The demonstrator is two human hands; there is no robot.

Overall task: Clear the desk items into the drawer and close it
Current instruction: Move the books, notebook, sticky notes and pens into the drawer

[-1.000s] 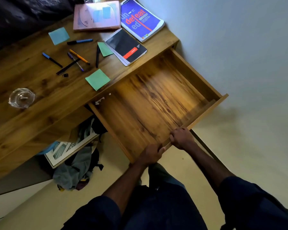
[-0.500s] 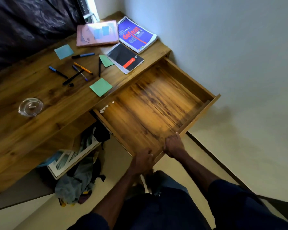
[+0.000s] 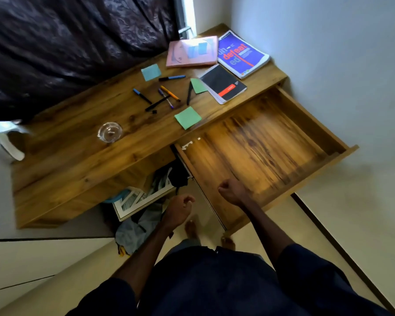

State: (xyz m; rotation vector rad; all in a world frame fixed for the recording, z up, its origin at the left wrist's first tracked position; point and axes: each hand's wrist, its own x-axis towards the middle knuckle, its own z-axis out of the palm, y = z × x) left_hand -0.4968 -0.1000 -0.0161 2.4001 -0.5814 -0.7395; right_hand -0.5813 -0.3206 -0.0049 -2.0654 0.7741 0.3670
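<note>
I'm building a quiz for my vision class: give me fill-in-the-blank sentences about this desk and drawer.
The wooden drawer stands pulled ___.
The glass ashtray sits on the ___.
The book beside the blue magazine has a ___ cover.
The right hand, above the drawer, holds ___.
Missing: open; desk; pink; nothing.
</note>
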